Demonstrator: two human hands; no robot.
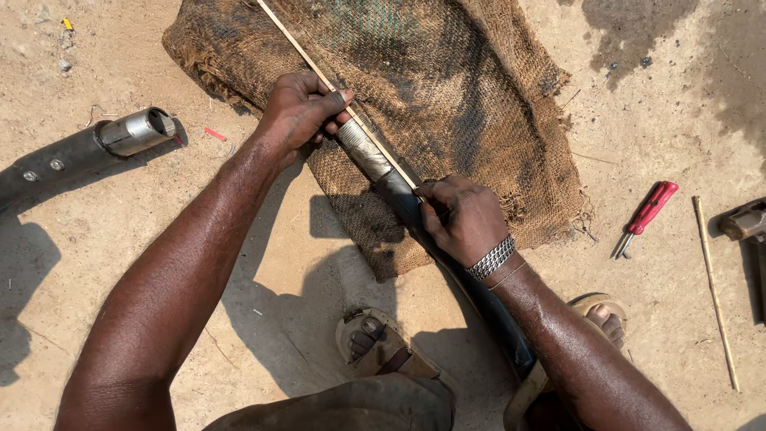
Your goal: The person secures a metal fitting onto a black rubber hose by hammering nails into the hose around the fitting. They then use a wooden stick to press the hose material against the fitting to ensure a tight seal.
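Note:
A black pipe (403,203) with a grey metal end fitting (365,149) lies slantwise across a brown burlap sack (471,96). My left hand (299,108) grips the metal end of the pipe and pins a thin pale stick (299,49) against it. My right hand (463,219), with a metal bracelet at the wrist, clasps the black pipe lower down and holds the stick's near end against it. The stick runs along the pipe toward the upper left.
On the dirt at left lies a second black pipe with a threaded metal end (137,130). Red-handled pliers (648,211), another thin stick (716,295) and a tool head (746,222) lie at right. My sandalled feet (379,343) stand below.

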